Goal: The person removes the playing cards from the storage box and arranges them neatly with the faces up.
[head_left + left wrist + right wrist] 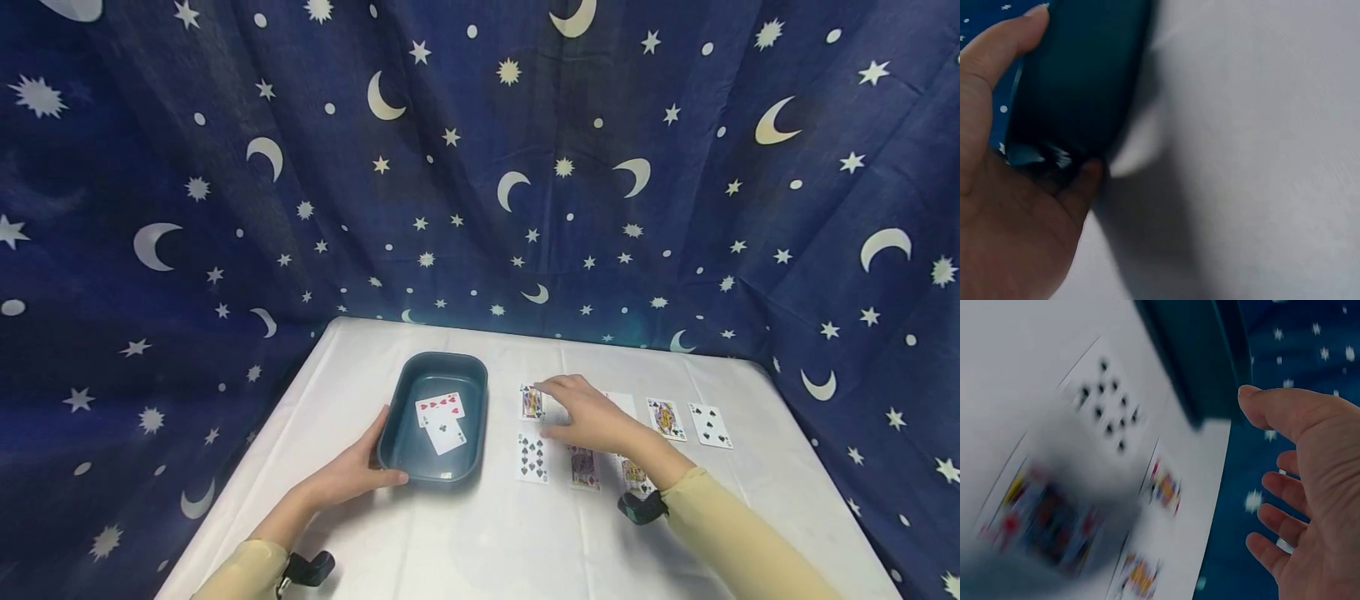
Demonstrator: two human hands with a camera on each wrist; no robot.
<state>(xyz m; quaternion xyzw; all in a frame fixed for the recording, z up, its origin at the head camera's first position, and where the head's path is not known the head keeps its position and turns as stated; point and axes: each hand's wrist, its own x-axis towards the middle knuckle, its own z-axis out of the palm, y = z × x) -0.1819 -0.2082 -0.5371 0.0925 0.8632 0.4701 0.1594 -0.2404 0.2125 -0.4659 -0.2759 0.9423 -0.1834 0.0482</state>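
Observation:
A dark teal rectangular tray (390,467) stands left of the middle of the white table. My left hand (348,473) grips its near left corner, thumb along the near side and fingers at the left side. The left wrist view shows the tray wall between thumb and fingers, with shadow on the cloth beside it. Inside lie a hearts playing card (440,406) and a clubs card (447,434), overlapping. My right hand (592,414) hovers over the face-up cards, fingers spread and apart, holding nothing. Nearest it are a face card (532,403) and a many-pip spades card (532,460).
More face-up cards lie in two rows, including a diamonds face card (584,469), another face card (636,477), a court card (666,419) and a black-pip card (711,426). A dark blue curtain (465,208) with moons and stars hangs behind the white table (487,550).

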